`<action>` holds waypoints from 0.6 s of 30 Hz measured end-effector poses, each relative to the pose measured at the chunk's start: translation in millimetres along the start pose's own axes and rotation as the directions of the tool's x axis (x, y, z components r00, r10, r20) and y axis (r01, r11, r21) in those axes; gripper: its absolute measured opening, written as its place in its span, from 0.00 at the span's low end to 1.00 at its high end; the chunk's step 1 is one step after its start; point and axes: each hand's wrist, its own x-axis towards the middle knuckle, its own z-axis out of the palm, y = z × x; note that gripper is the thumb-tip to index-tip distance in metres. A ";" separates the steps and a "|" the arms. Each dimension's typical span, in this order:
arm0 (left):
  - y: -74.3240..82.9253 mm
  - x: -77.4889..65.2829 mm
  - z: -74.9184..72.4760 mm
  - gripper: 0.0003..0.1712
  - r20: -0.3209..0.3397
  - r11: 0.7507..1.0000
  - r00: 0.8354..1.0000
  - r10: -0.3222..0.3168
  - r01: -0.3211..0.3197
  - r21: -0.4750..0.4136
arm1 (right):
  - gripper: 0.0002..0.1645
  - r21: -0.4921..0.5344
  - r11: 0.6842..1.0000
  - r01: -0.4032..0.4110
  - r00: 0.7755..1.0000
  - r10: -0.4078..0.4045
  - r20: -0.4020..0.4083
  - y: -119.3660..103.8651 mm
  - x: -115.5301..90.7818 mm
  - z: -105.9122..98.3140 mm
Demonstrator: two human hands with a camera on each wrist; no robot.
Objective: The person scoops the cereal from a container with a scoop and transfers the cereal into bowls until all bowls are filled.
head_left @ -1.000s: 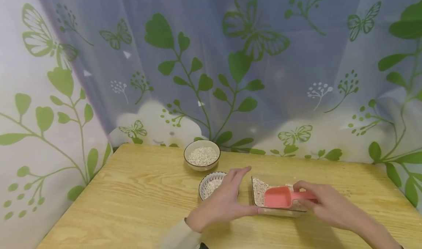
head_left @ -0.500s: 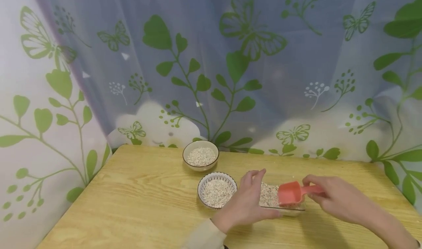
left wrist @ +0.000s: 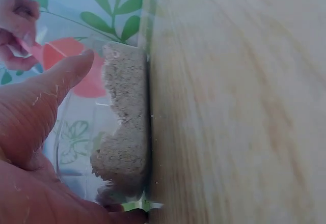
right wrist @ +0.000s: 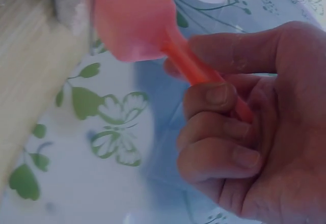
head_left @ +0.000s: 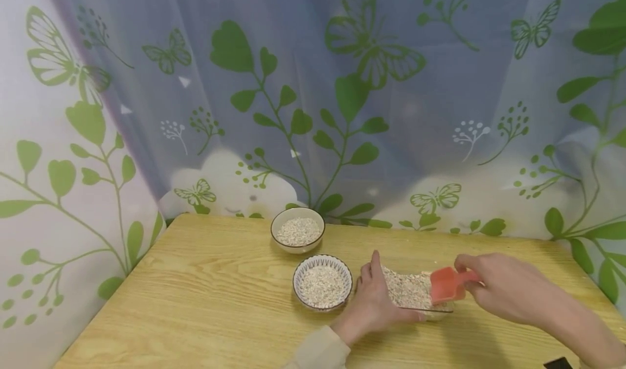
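My right hand [head_left: 508,287] grips the handle of a pink scoop [head_left: 442,285], with its fingers curled round it in the right wrist view. The scoop's bowl [right wrist: 135,20] sits at the right end of a clear rectangular glass container [head_left: 437,316]. Oat flakes [head_left: 408,290] fill part of that container; in the left wrist view their surface [left wrist: 122,117] is uneven. My left hand [head_left: 374,304] holds the container's left end, its thumb [left wrist: 61,81] along the near side and its fingers at the far side, partly hidden.
Left of the container stands a patterned bowl [head_left: 323,260] of oat flakes, close to my left hand. Behind it is a cream bowl [head_left: 299,248], also holding oat flakes. All rest on a wooden table [head_left: 220,304] backed by a leaf-and-butterfly curtain [head_left: 430,124].
My left hand has moved right, from near the patterned bowl onto the container's end, uncovering that bowl. The scoop has shifted right through the oat flakes in my right hand.
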 end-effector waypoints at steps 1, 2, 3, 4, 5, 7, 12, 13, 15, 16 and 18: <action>-0.8 0.8 0.7 0.85 0.001 1.000 1.000 -0.001 0.001 0.000 | 0.13 -0.007 1.000 0.000 1.000 0.000 0.013 -2.3 1.0 -2.0; -1.7 1.4 1.0 0.86 0.001 1.000 1.000 0.000 0.000 -0.005 | 0.13 -0.010 1.000 -0.005 1.000 0.006 0.028 -5.1 2.3 -4.1; -2.6 2.0 1.0 0.86 0.000 1.000 1.000 -0.001 0.001 -0.013 | 0.13 -0.014 1.000 -0.009 0.999 0.010 0.044 -8.0 4.0 -6.5; -3.5 2.5 0.9 0.86 0.000 1.000 1.000 -0.002 0.002 -0.024 | 0.13 -0.013 1.000 -0.010 0.998 0.010 0.059 -10.5 5.7 -8.8; -4.4 2.8 0.7 0.86 0.001 0.999 1.000 -0.003 0.003 -0.036 | 0.12 -0.011 1.000 -0.013 0.997 0.014 0.074 -13.0 7.5 -11.0; -6.1 3.1 0.3 0.86 0.005 0.998 1.000 -0.008 0.008 -0.061 | 0.10 -0.002 1.000 -0.024 0.993 0.024 0.112 -17.2 11.4 -15.1; -8.3 3.3 0.3 0.85 0.009 0.996 1.000 -0.004 0.005 -0.093 | 0.09 0.089 0.993 -0.073 0.980 0.055 0.190 -21.0 18.6 -17.1; -8.4 3.2 0.5 0.85 0.008 0.995 1.000 -0.004 0.005 -0.096 | 0.09 0.111 0.990 -0.082 0.978 0.059 0.201 -20.6 19.5 -15.8; -9.1 3.1 0.9 0.85 0.005 0.995 1.000 -0.001 0.002 -0.096 | 0.10 0.145 0.984 -0.102 0.972 0.068 0.225 -19.2 21.4 -13.0; -9.4 3.1 1.0 0.85 0.004 0.995 1.000 -0.002 0.003 -0.100 | 0.11 0.154 0.982 -0.111 0.969 0.073 0.237 -18.4 22.4 -11.7; -10.2 3.0 1.0 0.85 0.006 0.995 1.000 -0.005 0.005 -0.102 | 0.12 0.181 0.974 -0.135 0.963 0.086 0.257 -17.6 23.5 -8.1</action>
